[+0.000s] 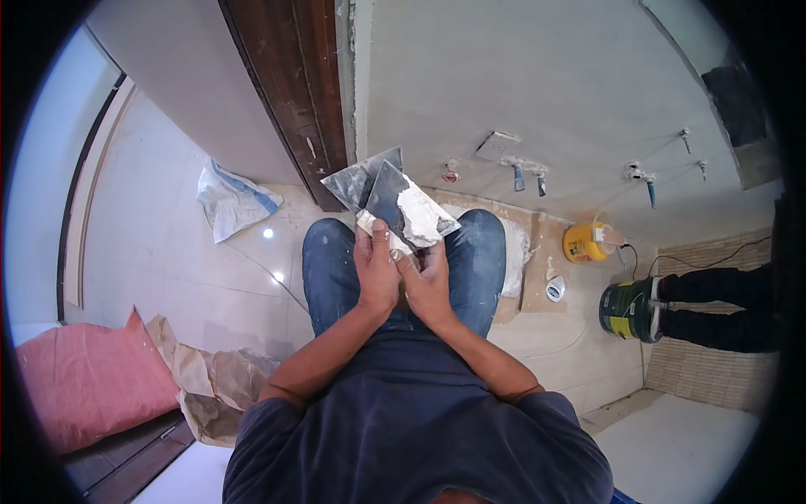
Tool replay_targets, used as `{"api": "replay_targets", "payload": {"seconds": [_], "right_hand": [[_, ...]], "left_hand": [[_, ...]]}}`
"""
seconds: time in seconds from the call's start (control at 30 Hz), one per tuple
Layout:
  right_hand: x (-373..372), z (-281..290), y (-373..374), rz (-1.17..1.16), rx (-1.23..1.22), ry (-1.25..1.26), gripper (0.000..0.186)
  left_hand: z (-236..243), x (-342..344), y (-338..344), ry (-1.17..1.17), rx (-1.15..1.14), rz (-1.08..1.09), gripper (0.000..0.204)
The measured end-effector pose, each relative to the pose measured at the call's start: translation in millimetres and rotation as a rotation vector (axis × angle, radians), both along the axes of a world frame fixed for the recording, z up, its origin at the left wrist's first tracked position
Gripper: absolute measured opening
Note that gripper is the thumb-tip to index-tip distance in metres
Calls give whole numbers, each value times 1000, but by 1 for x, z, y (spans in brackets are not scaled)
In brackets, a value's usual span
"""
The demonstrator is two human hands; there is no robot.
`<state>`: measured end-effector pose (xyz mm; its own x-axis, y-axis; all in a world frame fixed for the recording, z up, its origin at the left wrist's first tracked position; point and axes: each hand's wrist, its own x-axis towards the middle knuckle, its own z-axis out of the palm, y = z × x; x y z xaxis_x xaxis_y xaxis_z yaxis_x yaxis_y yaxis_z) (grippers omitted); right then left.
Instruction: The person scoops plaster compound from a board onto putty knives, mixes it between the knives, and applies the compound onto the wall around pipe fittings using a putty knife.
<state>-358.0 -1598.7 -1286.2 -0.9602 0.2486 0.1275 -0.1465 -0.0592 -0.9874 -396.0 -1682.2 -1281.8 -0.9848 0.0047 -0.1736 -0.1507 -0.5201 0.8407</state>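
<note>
Paste, thick and white (422, 220), sits heaped on a flat, square-cornered grey metal blade (384, 193) beyond the person's lap, overlapping a second, smeared grey metal blade (346, 180) at its left. The hands are together at the near edges: the left hand (378, 279) appears clamped on the smeared blade and the right hand (428, 290) on the loaded one, though any handles are hidden. As far as shown, the paste is gathered but not yet used up. At the far side, the smooth pale grey wall (537, 76) looks mostly coated; edges around the blue-ended pipe stubs (518, 177) look rough, so seemingly unfinished.
</note>
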Motion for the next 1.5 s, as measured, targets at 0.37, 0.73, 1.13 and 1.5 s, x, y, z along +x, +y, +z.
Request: {"api": "replay_targets", "payload": {"seconds": [0.37, 0.73, 1.13, 1.5], "right_hand": [[-6, 28, 91, -110, -59, -157, 33], [-11, 23, 112, -202, -95, -115, 26], [-7, 19, 72, -157, -199, -69, 29], [-5, 6, 37, 18, -424, 9, 50]], "left_hand": [[-40, -18, -67, 11, -314, 175, 17], [-7, -9, -42, -91, 104, 63, 66], [-21, 2, -30, -195, 149, 64, 33], [-15, 13, -17, -161, 90, 63, 33]]}}
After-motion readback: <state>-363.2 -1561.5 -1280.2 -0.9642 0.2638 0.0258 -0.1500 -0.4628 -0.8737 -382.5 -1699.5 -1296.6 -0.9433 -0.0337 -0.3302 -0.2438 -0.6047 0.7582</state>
